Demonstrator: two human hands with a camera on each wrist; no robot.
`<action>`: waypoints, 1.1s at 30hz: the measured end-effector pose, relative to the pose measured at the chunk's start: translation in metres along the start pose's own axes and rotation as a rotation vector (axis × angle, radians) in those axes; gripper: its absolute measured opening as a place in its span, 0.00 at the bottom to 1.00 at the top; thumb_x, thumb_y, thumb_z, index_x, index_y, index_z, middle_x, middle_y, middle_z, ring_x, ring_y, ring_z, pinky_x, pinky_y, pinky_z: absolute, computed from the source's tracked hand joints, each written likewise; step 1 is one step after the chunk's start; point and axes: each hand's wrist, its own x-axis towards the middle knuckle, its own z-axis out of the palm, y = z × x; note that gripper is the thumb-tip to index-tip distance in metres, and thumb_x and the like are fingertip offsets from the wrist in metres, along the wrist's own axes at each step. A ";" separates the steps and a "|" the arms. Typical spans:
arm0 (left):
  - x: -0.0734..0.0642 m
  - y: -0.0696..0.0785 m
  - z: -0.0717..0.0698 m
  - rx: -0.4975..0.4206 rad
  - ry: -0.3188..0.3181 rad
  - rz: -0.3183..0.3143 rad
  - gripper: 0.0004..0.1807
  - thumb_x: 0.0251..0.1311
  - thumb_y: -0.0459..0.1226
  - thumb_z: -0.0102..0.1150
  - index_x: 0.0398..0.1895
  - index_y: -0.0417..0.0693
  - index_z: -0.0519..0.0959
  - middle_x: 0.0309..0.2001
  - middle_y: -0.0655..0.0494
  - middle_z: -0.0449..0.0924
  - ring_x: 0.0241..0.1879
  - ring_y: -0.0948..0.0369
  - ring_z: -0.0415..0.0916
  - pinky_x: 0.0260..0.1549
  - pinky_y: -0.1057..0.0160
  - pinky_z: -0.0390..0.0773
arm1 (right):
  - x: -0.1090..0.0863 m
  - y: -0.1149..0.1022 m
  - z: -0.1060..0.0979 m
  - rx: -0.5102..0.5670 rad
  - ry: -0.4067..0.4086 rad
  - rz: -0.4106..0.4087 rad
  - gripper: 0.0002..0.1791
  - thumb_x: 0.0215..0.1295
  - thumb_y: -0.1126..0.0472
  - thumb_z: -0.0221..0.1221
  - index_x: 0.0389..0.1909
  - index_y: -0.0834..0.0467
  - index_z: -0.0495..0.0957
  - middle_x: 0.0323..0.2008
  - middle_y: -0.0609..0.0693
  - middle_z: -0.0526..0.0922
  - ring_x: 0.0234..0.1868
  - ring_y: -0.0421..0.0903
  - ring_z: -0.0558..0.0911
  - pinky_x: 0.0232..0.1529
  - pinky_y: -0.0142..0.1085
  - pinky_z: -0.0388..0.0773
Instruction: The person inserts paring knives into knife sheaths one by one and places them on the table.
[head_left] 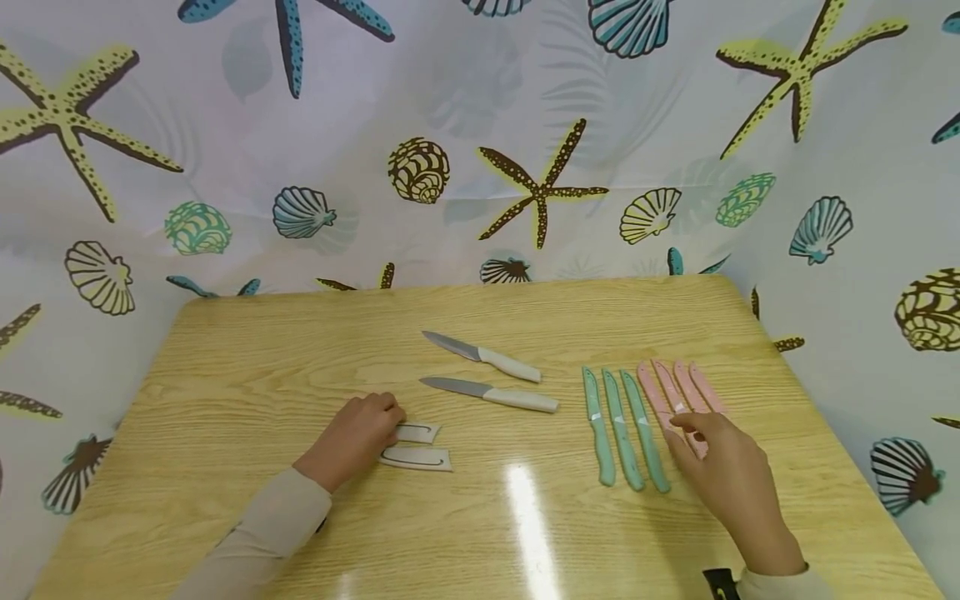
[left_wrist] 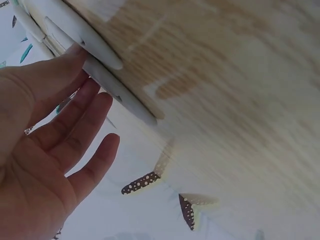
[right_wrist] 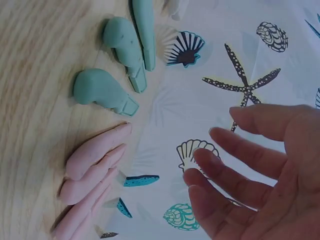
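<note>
My left hand (head_left: pixel 358 435) is at the left ends of two white knife sheaths, its thumb and fingers pinching the farther sheath (head_left: pixel 417 432). The nearer sheath (head_left: pixel 415 458) lies alongside it on the table. In the left wrist view the sheaths' rounded tips (left_wrist: pixel 137 107) extend past the thumb. My right hand (head_left: pixel 726 471) hovers over the handle ends of several pink knives (head_left: pixel 686 383), holding nothing, its fingers loosely bent; the right wrist view shows them spread apart. The hand hides part of the pink handles.
Two white-handled knives with bare grey blades, one farther (head_left: pixel 487 357) and one nearer (head_left: pixel 491 394), lie mid-table, blades pointing left. Three green knives (head_left: pixel 621 429) lie side by side left of the pink ones. A shell-and-starfish patterned cloth (head_left: pixel 465 233) hangs behind the wooden table (head_left: pixel 262 358).
</note>
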 end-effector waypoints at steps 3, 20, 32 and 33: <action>0.000 0.001 0.001 0.085 -0.002 0.037 0.06 0.52 0.33 0.70 0.29 0.44 0.81 0.31 0.53 0.75 0.28 0.58 0.74 0.27 0.60 0.76 | -0.001 -0.003 0.002 -0.002 0.045 -0.072 0.12 0.58 0.63 0.67 0.41 0.64 0.83 0.42 0.64 0.81 0.41 0.64 0.79 0.33 0.59 0.76; -0.001 -0.007 0.001 0.301 0.031 0.193 0.10 0.58 0.30 0.64 0.27 0.40 0.71 0.25 0.51 0.66 0.22 0.60 0.63 0.19 0.64 0.69 | -0.002 -0.002 0.007 0.029 0.075 -0.178 0.11 0.53 0.66 0.69 0.37 0.65 0.83 0.42 0.62 0.81 0.43 0.62 0.77 0.38 0.58 0.75; -0.006 -0.010 -0.007 0.256 -0.003 0.143 0.10 0.61 0.34 0.63 0.38 0.39 0.72 0.32 0.50 0.71 0.27 0.60 0.69 0.22 0.65 0.71 | 0.003 -0.014 0.015 0.038 -0.011 -0.176 0.16 0.55 0.65 0.69 0.44 0.65 0.81 0.45 0.61 0.80 0.47 0.62 0.78 0.44 0.57 0.75; -0.006 -0.010 -0.007 0.246 0.006 0.147 0.10 0.60 0.34 0.64 0.39 0.38 0.73 0.33 0.49 0.71 0.28 0.59 0.70 0.22 0.64 0.72 | 0.003 -0.016 0.016 0.045 -0.025 -0.173 0.17 0.55 0.65 0.68 0.46 0.65 0.81 0.46 0.62 0.80 0.47 0.62 0.78 0.43 0.57 0.76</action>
